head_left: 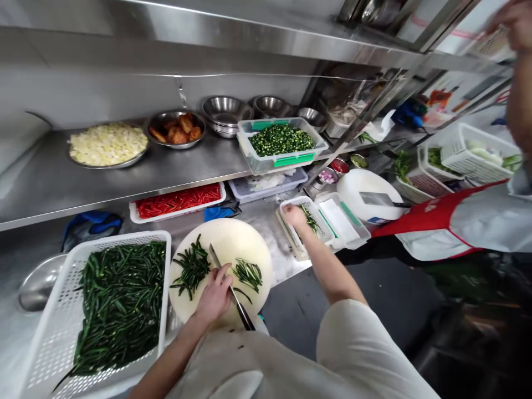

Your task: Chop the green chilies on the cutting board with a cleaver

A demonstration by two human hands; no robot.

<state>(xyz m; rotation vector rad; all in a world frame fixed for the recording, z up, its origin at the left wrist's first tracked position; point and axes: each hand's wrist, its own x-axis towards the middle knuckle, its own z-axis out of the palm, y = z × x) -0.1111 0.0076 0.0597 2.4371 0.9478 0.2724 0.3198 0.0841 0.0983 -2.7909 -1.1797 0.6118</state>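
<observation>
A long metal surface (pixel 272 226) runs beneath both of the person's hands, and a metal shelf (pixel 199 166) spans the far side, beyond the left hand (pixel 214 297). Off past the right hand (pixel 294 217), I see a co-worker in a red apron (pixel 428 215). To the left of the left hand, a big white basket (pixel 45 354) brims with long green peppers (pixel 122 299). Under that same hand lies a round cutting board (pixel 245 238). Up on the shelf, farther out than either hand, stands a clear box (pixel 257 160) of chopped peppers (pixel 282 140). A small white basket (pixel 325 237) sits beneath the right hand, with green pieces (pixel 310 219) just beside the fingers.

The knife (pixel 241 310) lies slantwise on the board under the left hand. Dark green strips (pixel 191 269) are heaped to that hand's left, and a smaller pile (pixel 248 274) lies to its right. The left hand's fingers bend over the blade; I can't tell whether they grip it. The right hand is curled inward, and whether it grasps anything I can't tell.
</observation>
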